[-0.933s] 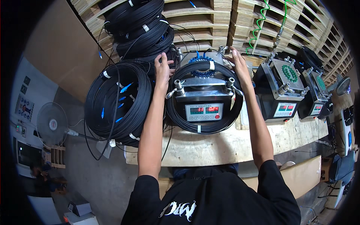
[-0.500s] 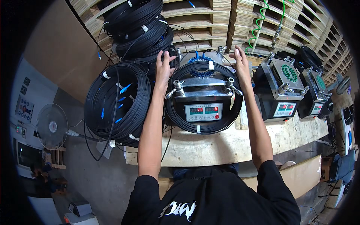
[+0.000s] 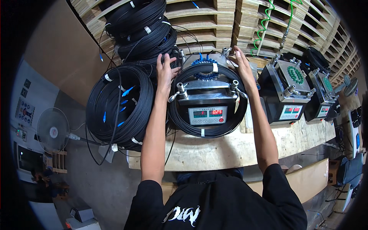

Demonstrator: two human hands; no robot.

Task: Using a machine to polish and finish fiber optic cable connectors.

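Note:
A coil of black fibre-optic cable (image 3: 230,124) tied with white tape hangs around the front of a benchtop polishing machine (image 3: 209,97) with a lit display. On the machine's top, a ring of blue connectors (image 3: 207,74) sits between metal corner clamps. My left hand (image 3: 165,73) is at the coil's upper left side, its fingers spread. My right hand (image 3: 244,68) is by the upper right side, fingers stretched along the coil and machine edge. Both hands are open; whether they press on the coil I cannot tell.
To the left stands a big black cable coil (image 3: 147,103) with blue connectors, and behind it a stack of coils (image 3: 140,27). Two similar machines (image 3: 295,90) with green rings stand right on the wooden table (image 3: 191,157). Wooden pallets (image 3: 199,23) rise behind; a fan (image 3: 53,132) is left.
My right hand has moved slightly left, closer to the machine, and its fingers have drawn together. My left hand has shifted a little. The digits on the machine's display have changed.

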